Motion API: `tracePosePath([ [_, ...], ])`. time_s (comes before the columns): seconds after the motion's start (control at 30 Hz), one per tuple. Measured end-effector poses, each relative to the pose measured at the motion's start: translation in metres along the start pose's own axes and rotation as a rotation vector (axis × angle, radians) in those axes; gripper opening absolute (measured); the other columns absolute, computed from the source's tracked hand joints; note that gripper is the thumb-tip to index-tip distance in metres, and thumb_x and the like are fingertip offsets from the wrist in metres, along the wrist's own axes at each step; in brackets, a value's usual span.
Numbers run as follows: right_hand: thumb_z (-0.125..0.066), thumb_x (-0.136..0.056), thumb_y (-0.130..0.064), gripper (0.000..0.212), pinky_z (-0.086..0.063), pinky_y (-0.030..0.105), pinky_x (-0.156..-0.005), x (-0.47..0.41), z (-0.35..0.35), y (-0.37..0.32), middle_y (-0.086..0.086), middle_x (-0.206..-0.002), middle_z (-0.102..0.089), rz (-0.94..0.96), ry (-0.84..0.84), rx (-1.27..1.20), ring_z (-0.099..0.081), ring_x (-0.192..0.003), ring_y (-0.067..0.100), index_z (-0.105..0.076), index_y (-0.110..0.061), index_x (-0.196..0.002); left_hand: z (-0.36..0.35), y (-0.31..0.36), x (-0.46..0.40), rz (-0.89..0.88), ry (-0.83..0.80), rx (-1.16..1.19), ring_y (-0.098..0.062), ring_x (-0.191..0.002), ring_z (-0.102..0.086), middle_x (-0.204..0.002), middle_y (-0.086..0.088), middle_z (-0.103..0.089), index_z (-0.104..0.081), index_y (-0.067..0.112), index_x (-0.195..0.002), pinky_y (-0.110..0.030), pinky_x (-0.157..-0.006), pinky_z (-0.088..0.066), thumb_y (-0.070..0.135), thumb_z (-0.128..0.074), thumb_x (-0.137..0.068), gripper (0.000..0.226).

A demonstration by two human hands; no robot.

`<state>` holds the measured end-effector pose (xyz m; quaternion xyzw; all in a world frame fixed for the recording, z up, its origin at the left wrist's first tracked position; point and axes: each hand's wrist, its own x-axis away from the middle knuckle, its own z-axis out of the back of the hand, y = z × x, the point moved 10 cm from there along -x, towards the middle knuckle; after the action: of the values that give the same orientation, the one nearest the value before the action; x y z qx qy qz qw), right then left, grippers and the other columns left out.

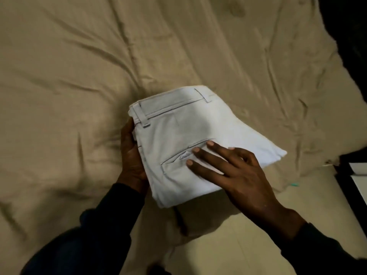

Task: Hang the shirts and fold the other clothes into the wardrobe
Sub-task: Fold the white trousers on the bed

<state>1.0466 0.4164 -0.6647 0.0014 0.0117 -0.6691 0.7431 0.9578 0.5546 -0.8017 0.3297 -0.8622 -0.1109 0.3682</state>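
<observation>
**Pale trousers folded on the bed**

Pale grey-white trousers [178, 143] lie folded into a thick rectangle on a wrinkled beige bedsheet [69, 66], near the sheet's lower middle. The waistband with its belt loops faces up and away from the person, and a back pocket with a small flap shows on top. The left hand [132, 155] cups the bundle's left edge, thumb along the side and fingers hidden beneath, gripping the stacked layers. The right hand [234, 171] lies flat on top, fingers [200, 153] spread and pressing on the pocket area, holding nothing. Both arms wear dark sleeves [111, 215]. At the right edge sits a dark object with white panels, too cut off to identify.
</observation>
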Motion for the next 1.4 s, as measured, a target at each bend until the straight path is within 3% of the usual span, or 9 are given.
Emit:
tracePosePath([
  [0.07,-0.025,-0.111,-0.017,0.050,-0.029,0.037,-0.108,0.020,-0.028,0.029,-0.008,-0.165,-0.021,-0.016,-0.068,0.083,-0.021,-0.151,0.019,-0.020,-0.035,-0.158,-0.024,-0.034,-0.007,0.154,0.001,-0.023,-0.024,-0.098,-0.073,-0.106,-0.007,-0.076,-0.081,0.017,-0.096,-0.034,-0.082,-0.059,0.058,-0.029,-0.100,0.066],
  [0.13,-0.053,-0.099,-0.020,0.065,-0.028,0.039,-0.108,0.042,-0.058,0.050,-0.005,-0.165,-0.021,-0.015,-0.168,0.069,-0.018,-0.152,0.019,-0.026,-0.032,-0.157,-0.026,-0.053,-0.018,0.150,0.088,-0.302,-0.021,-0.093,-0.074,-0.102,-0.003,-0.077,-0.081,0.020,-0.097,-0.034,-0.076,-0.060,0.064,-0.028,-0.100,0.069],
  [0.2,-0.061,-0.094,-0.040,0.065,-0.030,0.041,-0.107,0.053,-0.073,0.072,-0.006,-0.163,-0.027,-0.150,-0.167,-0.123,-0.020,-0.152,0.015,-0.036,-0.031,-0.153,-0.017,-0.046,-0.029,-0.091,0.272,-0.746,-0.023,-0.109,-0.068,-0.115,-0.001,-0.072,-0.070,0.020,-0.116,-0.037,-0.093,-0.051,0.071,-0.036,-0.096,0.065],
  [0.3,-0.041,-0.102,-0.047,0.052,-0.031,0.041,-0.109,0.048,-0.081,0.106,-0.009,-0.161,-0.030,-0.424,-0.009,-0.346,-0.022,-0.151,0.012,-0.041,-0.030,-0.151,-0.060,-0.010,0.011,-0.676,0.570,-1.336,-0.029,-0.139,-0.040,-0.149,-0.012,-0.046,-0.049,0.011,-0.141,-0.038,-0.110,-0.030,0.046,-0.032,-0.105,0.053],
  [0.4,-0.029,-0.103,-0.048,0.057,-0.019,0.040,-0.117,0.026,-0.103,0.117,-0.007,-0.167,-0.012,-0.494,-0.045,-0.317,-0.006,-0.154,0.014,-0.024,-0.031,-0.157,-0.131,-0.044,0.026,-1.024,0.163,-1.745,-0.026,-0.154,-0.014,-0.165,-0.013,-0.015,-0.030,0.007,-0.155,-0.043,-0.124,-0.013,0.028,-0.033,-0.107,0.052],
  [0.5,-0.029,-0.105,-0.043,0.060,-0.005,0.043,-0.124,0.006,-0.121,0.118,0.000,-0.168,-0.002,-0.528,-0.045,-0.225,0.004,-0.154,0.016,-0.013,-0.023,-0.160,-0.108,-0.078,-0.005,-0.965,-0.079,-2.100,-0.026,-0.155,-0.006,-0.167,-0.011,-0.008,-0.021,0.011,-0.158,-0.048,-0.125,-0.011,0.030,-0.030,-0.109,0.054],
  [0.93,-0.032,-0.105,-0.045,0.064,-0.011,0.047,-0.124,-0.003,-0.156,0.124,0.004,-0.167,-0.005,-0.568,-0.005,-0.149,0.000,-0.154,0.018,-0.012,-0.019,-0.160,-0.068,-0.096,-0.044,-0.820,-0.053,-2.190,-0.027,-0.155,0.001,-0.168,-0.008,-0.004,-0.014,0.015,-0.160,-0.050,-0.125,-0.007,0.038,-0.034,-0.106,0.062],
  [1.17,-0.033,-0.105,-0.045,0.062,-0.011,0.045,-0.124,-0.001,-0.159,0.122,0.005,-0.167,-0.009,-0.581,0.029,-0.154,-0.005,-0.154,0.018,-0.018,-0.018,-0.159,-0.062,-0.103,-0.045,-0.880,-0.031,-2.228,-0.029,-0.155,-0.004,-0.167,-0.010,-0.010,-0.019,0.013,-0.159,-0.049,-0.125,-0.005,0.039,-0.033,-0.106,0.061],
  [1.4,-0.035,-0.105,-0.040,0.067,-0.001,0.046,-0.124,-0.004,-0.135,0.119,0.006,-0.168,0.003,-0.591,-0.328,-0.175,0.004,-0.154,0.021,-0.006,-0.016,-0.160,-0.077,-0.085,-0.033,-0.580,-0.313,-2.346,-0.032,-0.154,0.000,-0.167,-0.016,-0.004,-0.010,0.008,-0.159,-0.047,-0.123,0.006,0.048,-0.011,-0.103,0.069],
])
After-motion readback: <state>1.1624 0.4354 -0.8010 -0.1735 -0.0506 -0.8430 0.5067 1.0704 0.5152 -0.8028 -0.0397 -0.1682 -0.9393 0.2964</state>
